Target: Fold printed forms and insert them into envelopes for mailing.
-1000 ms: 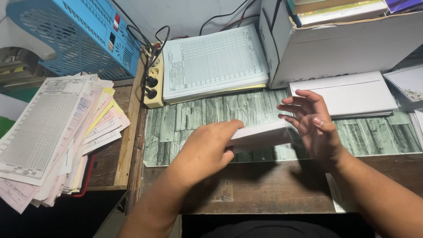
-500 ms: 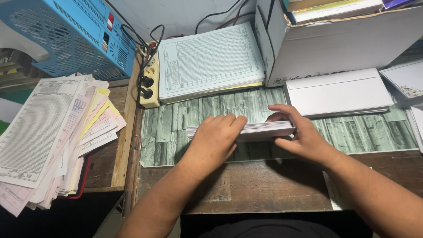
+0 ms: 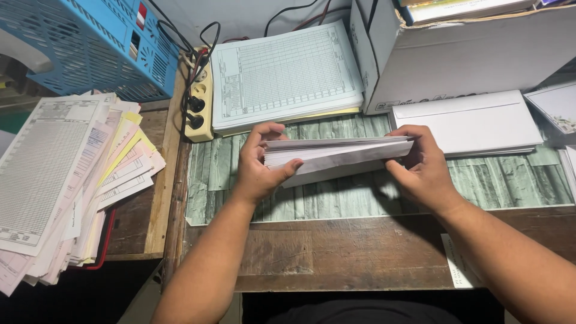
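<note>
Envelopes in a white stack (image 3: 336, 157) sit pinched between both hands above the tabletop's middle: left hand (image 3: 259, 169) closed on one end, right hand (image 3: 423, 171) on the other, squaring them; setting them down needs level edges.

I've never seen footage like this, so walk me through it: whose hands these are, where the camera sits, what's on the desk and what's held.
There is no machine here. A camera worn on the person's head looks down at their own two bare hands. The left hand and right hand grip opposite ends of a stack of white envelopes, lifted above the desk. Behind it lie a pile of gridded forms, a cardboard box and more white envelopes. At left are a power strip, a blue plastic basket and a loose heap of mixed forms.
</note>
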